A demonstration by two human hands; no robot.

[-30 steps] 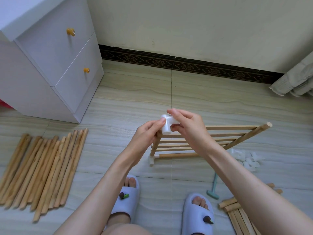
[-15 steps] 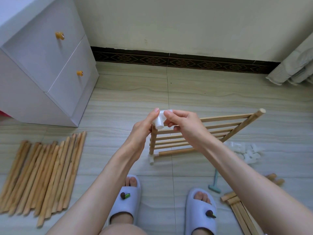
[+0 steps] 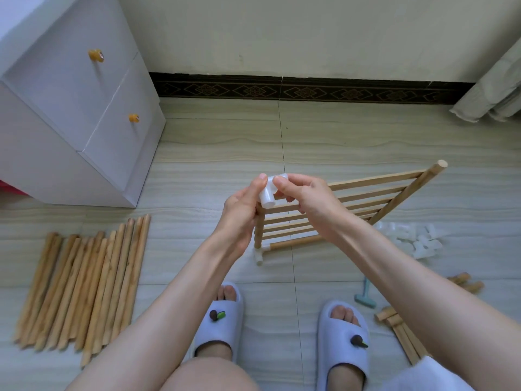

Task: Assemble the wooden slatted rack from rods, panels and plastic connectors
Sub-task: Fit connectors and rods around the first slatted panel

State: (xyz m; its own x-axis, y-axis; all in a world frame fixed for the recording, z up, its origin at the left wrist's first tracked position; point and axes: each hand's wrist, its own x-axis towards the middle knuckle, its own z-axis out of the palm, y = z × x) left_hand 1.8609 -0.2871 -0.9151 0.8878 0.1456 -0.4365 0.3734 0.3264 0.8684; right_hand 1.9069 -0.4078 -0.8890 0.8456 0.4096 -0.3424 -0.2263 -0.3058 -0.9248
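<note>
A: Wooden slatted rack panel (image 3: 352, 204) — it is standing on edge on the floor (image 3: 225, 142), centre-right of the frame, just beyond the slippers (image 3: 342, 342) at the bottom. What are the hands doing?

B: Both are working at its near upper corner. The left hand (image 3: 242, 213) is pinching a white plastic connector (image 3: 267, 194) with fingers and thumb; the right hand (image 3: 304, 196) is gripping the same piece from the other side. So both sets of fingers are grasping the connector.

A: What is changing from a second ago?

B: The connector is tipping over: its open tube was pointing more upright, and now it is angling down toward the corner post. My reading is that it is being turned to line up with the rod end, not yet pushed home.

A: And the rest?

B: One connector (image 3: 259, 256) is already sitting on the lower near corner. The loose rods (image 3: 84, 280) are lying at lower left, spare connectors (image 3: 414, 239) at right, and a small hammer (image 3: 365, 296) at lower right, none of them moving. The panel is shifting slightly up-right in the frame, possibly only from the head moving. The cabinet (image 3: 70, 108) is standing at the upper left.
</note>
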